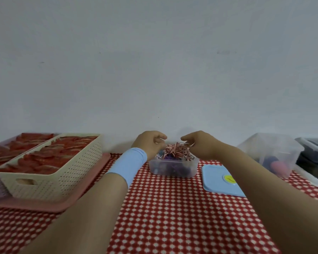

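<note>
I see cream perforated basket [72, 171] at left of counter, packed with flat red pieces, standing on pink tray [44, 205]. Second batch of red pieces [13, 147] just behind. Red-white checked cloth [163, 217] covers counter. Blue lid [215, 182], yellow sticker, flat, right of centre. Clear tub [275, 153] beyond, pink and dark things inside. Dark bin [316, 156] at far right edge.

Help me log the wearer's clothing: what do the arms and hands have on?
The left hand and right hand are bare, no gloves or visible rings. A light blue wristband wraps the left wrist; the right forearm is uncovered as far as shown.
</note>
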Demonstrator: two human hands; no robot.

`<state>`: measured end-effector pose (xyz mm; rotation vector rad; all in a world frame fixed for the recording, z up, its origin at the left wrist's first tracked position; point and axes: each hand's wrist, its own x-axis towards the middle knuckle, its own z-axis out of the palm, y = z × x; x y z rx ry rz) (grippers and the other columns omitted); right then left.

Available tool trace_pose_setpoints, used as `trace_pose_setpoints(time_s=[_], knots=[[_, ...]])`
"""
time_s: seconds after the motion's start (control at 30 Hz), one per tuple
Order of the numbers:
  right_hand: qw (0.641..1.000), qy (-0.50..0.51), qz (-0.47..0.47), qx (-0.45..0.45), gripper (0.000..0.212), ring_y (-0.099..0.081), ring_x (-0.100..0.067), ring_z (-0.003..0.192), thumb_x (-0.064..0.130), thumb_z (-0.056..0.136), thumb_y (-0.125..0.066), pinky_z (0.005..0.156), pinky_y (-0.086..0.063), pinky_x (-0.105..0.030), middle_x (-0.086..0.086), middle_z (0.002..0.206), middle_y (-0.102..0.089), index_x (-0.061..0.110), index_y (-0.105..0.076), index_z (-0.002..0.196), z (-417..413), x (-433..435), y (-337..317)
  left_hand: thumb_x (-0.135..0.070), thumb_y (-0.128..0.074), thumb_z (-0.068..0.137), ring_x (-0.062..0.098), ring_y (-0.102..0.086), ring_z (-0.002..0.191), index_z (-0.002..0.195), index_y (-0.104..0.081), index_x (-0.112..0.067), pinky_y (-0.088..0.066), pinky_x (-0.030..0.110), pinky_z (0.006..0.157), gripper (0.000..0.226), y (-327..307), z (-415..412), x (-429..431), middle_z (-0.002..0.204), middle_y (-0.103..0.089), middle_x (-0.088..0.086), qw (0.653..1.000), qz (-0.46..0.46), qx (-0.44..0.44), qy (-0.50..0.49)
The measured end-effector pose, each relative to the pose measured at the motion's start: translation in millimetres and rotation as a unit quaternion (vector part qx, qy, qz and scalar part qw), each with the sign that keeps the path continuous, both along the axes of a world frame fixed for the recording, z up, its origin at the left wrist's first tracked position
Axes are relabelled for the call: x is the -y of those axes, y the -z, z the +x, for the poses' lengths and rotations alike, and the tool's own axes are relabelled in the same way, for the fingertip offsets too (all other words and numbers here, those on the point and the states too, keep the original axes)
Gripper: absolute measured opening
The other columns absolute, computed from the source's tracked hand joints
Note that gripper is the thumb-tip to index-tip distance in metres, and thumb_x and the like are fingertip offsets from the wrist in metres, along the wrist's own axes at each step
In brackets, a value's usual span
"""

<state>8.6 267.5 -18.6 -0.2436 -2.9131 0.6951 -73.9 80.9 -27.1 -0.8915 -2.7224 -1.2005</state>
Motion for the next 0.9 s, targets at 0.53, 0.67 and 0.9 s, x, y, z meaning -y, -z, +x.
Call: trace_pose_setpoints(time_s=[0.53,0.67,0.9], knots=[[0.990,-0.001,0.140,0.030,0.036,-0.061,-0.023,0.108,0.024,0.097,-0.041,0.101,-0.043,-0.041,0.000,0.117,-0.071,0.024,-0.072,0.116,17,4,8,-0.046,-0.034,0.100,0.021,-0.036,0.138,0.147,-0.032,-0.034,-0.027,0.044,0.116,0.049,32,11,-25,0.149,-0.043,-0.004,0.953,-0.264,-0.114,0.095],[0.992,0.022,0.105,-0.069,0.039,-0.050,-0.023,0.132,0.031,0.104,-0.043,0.112,-0.036,-0.040,-0.003,0.144,-0.056,0.019,-0.052,0.140,15,1,20,-0.056,-0.023,0.097,0.021,-0.025,0.146,0.151,-0.027,-0.037,-0.019,0.050,0.119,0.057,33,1,-30,0.161,-0.024,-0.004,0.940,-0.317,-0.079,0.102],[0.971,-0.069,0.223,0.052,0.054,-0.014,-0.018,0.153,0.045,0.107,-0.009,0.123,-0.005,-0.058,0.002,0.167,-0.020,0.028,-0.032,0.152,6,11,43,-0.049,-0.019,0.103,0.017,-0.001,0.152,0.157,-0.004,-0.029,-0.005,0.046,0.123,0.059,35,0,-21,0.165,0.001,-0.004,0.940,-0.329,-0.068,0.057]])
